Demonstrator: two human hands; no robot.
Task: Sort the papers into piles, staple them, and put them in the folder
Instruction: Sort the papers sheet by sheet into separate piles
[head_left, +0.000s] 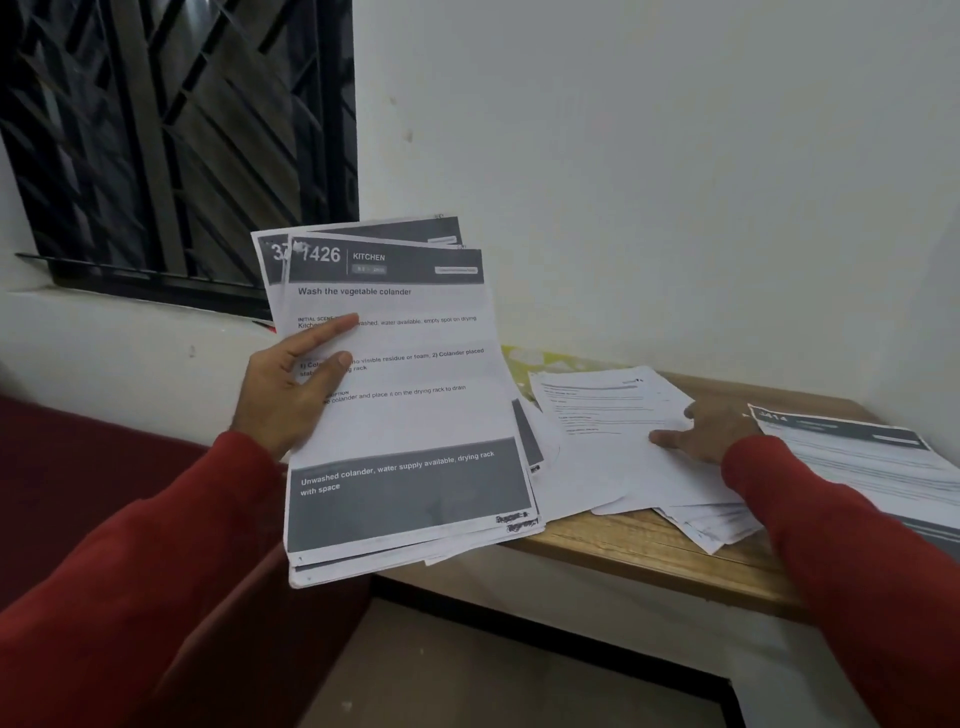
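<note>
A fanned sheaf of printed sheets (405, 405) is gripped at its side edge by the left hand (291, 379), thumb curled across the top page. A loose pile (613, 441) on the wooden table (649, 551) is pressed by the flat, straight-fingered right hand (711, 431). Such paper is judged light, limp and slippery, best pinched near one edge.

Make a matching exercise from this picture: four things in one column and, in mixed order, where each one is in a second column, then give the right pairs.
Things
1. sheaf headed 1426 KITCHEN
2. loose white sheets
3. sheet with a dark header
4. yellow-green folder

Places
A. flat at the far right of the wooden table
B. under the right hand, mid-table
C. held up in the left hand
D. against the wall, mostly hidden under papers

Pairs: 1-C, 2-B, 3-A, 4-D
</note>
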